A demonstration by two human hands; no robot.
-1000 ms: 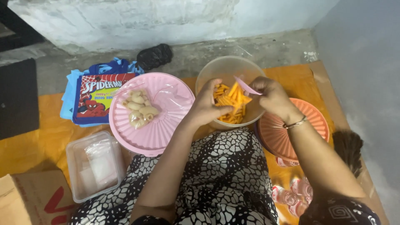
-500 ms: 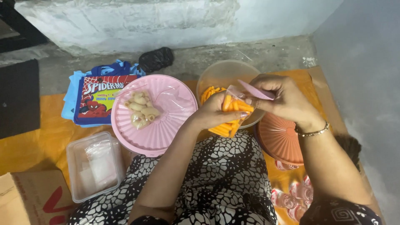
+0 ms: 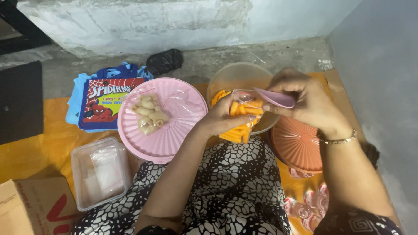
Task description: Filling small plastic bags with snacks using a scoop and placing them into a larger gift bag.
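1. Your left hand (image 3: 226, 116) is clutching a clear bag of orange snacks (image 3: 241, 122) over the beige bowl (image 3: 233, 77), mid-mat;
2. Your right hand (image 3: 307, 100) is pinching a pink scoop (image 3: 275, 97) at the bag's mouth.

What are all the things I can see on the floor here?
Clear bag of sticks: one, orange, in left hand over the bowl.
Scoop: one, lilac, in right hand.
Bowl: one, beige, behind the bag.
Round lid: one, pink, centre; bag of pale snacks on it.
Round lid: one, orange-brown, right.
Cartoon tote bags: a stack, blue, left.
Plastic box: one, clear, lower left.
Left hand: grips bag.
Right hand: grips scoop.
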